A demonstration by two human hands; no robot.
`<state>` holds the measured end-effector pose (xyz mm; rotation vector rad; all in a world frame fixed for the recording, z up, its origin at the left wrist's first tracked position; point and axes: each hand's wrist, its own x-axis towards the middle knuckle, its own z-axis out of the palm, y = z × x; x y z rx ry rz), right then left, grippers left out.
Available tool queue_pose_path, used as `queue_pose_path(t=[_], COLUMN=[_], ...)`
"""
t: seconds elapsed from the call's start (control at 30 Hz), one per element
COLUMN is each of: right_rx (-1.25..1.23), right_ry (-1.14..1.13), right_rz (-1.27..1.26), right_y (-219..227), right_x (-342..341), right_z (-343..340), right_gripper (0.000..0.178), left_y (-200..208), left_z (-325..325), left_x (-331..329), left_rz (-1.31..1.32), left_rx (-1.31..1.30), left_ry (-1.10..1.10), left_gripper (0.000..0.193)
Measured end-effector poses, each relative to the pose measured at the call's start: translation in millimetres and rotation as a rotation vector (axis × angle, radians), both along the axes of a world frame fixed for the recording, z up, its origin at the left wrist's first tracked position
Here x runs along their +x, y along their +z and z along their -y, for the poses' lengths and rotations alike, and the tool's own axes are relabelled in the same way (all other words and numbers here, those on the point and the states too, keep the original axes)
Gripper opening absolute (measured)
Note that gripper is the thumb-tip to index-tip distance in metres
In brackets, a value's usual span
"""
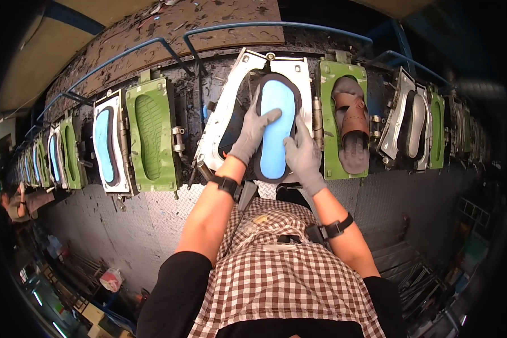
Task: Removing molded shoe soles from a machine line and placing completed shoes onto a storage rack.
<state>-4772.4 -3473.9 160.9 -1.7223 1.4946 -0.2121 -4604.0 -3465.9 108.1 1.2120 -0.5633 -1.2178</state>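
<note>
My left hand (253,130), in a grey glove, grips the left edge of a blue shoe insole (277,132) with a dark rim. Its thumb lies across the blue face. On the other edge is my gloved right hand (304,156), thumb against the blue side and fingers pointing up along the rim. The insole stands lengthwise over an open silver mould frame (300,67); whether its underside touches the frame is hidden. Just to the right, a green mould half (328,158) holds a brown strapped sandal (355,125).
Leftward runs a row of open moulds, including a green mould half (150,135) and a silver one with a blue insole (104,143). More moulds continue right. A blue rail (276,23) passes behind. Metal tread-plate flooring (166,211) lies below; another person (17,205) is far left.
</note>
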Motion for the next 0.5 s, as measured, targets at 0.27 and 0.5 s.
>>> queue_pose_path(t=[0.27, 0.5], right_rx=[-0.145, -0.724], right_ry=[0.053, 0.313], right_rz=[0.114, 0.127], right_y=[-21.5, 22.2], right_x=[-7.5, 22.0], right_z=[44.3, 54.2], right_gripper=[0.067, 0.026], left_y=[-7.1, -9.6], left_z=[24.8, -15.7], left_x=[-25.6, -67.8], left_rz=[0.076, 0.852], left_rx=[0.043, 0.289], left_ry=[0.175, -0.050], left_gripper=[0.090, 0.095])
